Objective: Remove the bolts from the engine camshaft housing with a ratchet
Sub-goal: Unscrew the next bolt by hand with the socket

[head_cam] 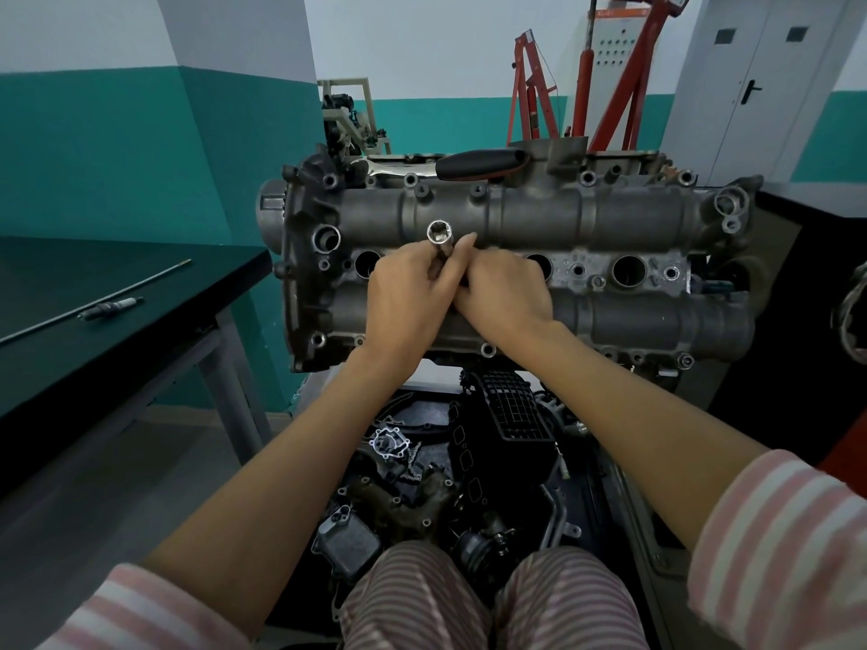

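- Dark table (140, 293) sits left of the hands, a thin rod (94, 302) and a spark plug (110, 308) lying on it.
- Floor (155, 485) below the arms carries loose engine parts (469, 462).

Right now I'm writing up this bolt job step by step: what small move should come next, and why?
Probably carry the socket to the ratchet and fit it on. The left hand grips the socket with its open end up and no driver attached, the right hand touches it, and the ratchet lies unused on the far edge of the camshaft housing.
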A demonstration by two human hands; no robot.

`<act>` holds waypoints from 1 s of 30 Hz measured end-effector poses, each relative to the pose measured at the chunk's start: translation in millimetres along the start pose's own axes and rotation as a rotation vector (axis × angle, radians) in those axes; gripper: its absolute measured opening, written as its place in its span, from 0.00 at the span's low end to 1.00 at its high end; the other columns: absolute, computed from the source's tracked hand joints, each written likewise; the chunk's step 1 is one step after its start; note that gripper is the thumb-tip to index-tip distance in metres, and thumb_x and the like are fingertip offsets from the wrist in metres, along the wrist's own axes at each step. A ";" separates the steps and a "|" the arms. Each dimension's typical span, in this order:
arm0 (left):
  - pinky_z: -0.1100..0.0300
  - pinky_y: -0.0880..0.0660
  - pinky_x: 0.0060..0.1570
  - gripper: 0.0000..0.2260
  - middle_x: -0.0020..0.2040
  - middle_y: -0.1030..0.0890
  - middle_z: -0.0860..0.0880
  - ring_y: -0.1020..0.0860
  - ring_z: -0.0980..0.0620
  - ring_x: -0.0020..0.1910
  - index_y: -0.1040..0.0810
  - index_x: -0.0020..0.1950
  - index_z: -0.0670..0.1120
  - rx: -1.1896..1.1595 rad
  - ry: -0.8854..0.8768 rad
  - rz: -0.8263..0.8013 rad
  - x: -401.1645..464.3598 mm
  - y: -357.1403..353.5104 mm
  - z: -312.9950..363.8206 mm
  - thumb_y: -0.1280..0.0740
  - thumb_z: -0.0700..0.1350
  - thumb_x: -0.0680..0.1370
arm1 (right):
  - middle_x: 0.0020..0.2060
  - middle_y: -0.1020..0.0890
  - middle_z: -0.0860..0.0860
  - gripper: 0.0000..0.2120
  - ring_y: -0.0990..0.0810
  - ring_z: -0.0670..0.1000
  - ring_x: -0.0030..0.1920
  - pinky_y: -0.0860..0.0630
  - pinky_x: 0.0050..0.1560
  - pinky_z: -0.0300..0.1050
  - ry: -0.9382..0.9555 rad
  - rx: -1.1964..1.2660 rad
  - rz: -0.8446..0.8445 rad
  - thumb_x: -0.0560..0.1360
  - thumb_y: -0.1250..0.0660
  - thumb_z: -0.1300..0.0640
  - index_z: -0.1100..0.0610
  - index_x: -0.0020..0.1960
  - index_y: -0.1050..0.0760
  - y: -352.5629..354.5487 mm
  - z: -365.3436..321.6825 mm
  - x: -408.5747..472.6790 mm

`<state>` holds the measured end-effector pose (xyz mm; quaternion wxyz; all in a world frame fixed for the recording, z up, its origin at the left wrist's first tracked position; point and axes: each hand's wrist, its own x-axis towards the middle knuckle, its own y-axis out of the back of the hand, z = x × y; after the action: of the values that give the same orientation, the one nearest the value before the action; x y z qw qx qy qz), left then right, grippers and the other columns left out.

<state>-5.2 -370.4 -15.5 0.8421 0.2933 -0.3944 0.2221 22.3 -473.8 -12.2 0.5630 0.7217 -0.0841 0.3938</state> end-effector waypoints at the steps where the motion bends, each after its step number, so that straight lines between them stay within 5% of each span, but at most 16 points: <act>1: 0.53 0.33 0.31 0.22 0.24 0.34 0.51 0.35 0.52 0.26 0.33 0.28 0.42 0.006 -0.012 -0.001 -0.8 0.3 0.4 0.35 0.51 0.78 | 0.38 0.19 0.55 0.11 0.24 0.56 0.35 0.42 0.32 0.44 0.003 -0.008 -0.005 0.78 0.44 0.51 0.56 0.43 0.28 0.3 -0.2 -0.1; 8: 0.57 0.31 0.32 0.11 0.30 0.26 0.47 0.28 0.51 0.30 0.28 0.42 0.39 -0.016 -0.038 -0.027 -6.3 0.7 -4.0 0.40 0.46 0.77 | 0.40 0.20 0.55 0.07 0.22 0.59 0.38 0.41 0.32 0.46 -0.020 0.026 -0.034 0.78 0.45 0.53 0.55 0.46 0.42 -2.0 -0.7 0.8; 15: 0.58 0.37 0.29 0.20 0.23 0.37 0.52 0.38 0.53 0.24 0.34 0.29 0.42 -0.019 -0.013 -0.018 -3.3 0.0 -2.4 0.36 0.48 0.79 | 0.39 0.19 0.54 0.15 0.21 0.56 0.41 0.43 0.33 0.44 0.012 -0.008 0.008 0.77 0.43 0.48 0.58 0.45 0.24 0.2 -0.9 -1.3; 19: 0.52 0.34 0.30 0.20 0.23 0.34 0.50 0.35 0.52 0.24 0.30 0.32 0.38 -0.032 -0.027 -0.009 -4.8 0.3 -1.0 0.35 0.48 0.78 | 0.39 0.19 0.55 0.12 0.22 0.58 0.40 0.43 0.32 0.44 0.013 -0.007 0.000 0.78 0.44 0.52 0.57 0.44 0.26 1.9 -0.3 -2.0; 23: 0.57 0.34 0.29 0.12 0.28 0.28 0.44 0.30 0.50 0.26 0.30 0.40 0.38 -0.026 -0.053 -0.010 -7.5 1.0 -4.5 0.38 0.46 0.78 | 0.45 0.20 0.54 0.09 0.21 0.58 0.43 0.40 0.35 0.46 -0.003 0.008 -0.023 0.79 0.45 0.52 0.57 0.48 0.32 -1.0 -0.1 0.0; 27: 0.64 0.36 0.28 0.10 0.28 0.27 0.47 0.30 0.54 0.26 0.28 0.43 0.40 -0.024 -0.046 -0.004 -8.1 -0.5 -7.3 0.39 0.45 0.78 | 0.47 0.21 0.54 0.09 0.21 0.59 0.43 0.40 0.33 0.46 -0.001 0.051 -0.014 0.80 0.46 0.50 0.55 0.47 0.39 -1.6 0.0 0.4; 30: 0.65 0.37 0.27 0.12 0.25 0.31 0.52 0.32 0.54 0.25 0.30 0.38 0.42 -0.029 -0.038 -0.008 -7.6 -1.7 -8.8 0.39 0.46 0.79 | 0.44 0.20 0.55 0.11 0.21 0.58 0.42 0.38 0.34 0.46 -0.005 0.027 -0.002 0.79 0.46 0.49 0.57 0.48 0.34 -1.1 0.4 -0.3</act>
<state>-4.0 -366.9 -26.6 0.8396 0.2866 -0.4122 0.2075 22.9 -473.8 -13.2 0.5534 0.7304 -0.0795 0.3924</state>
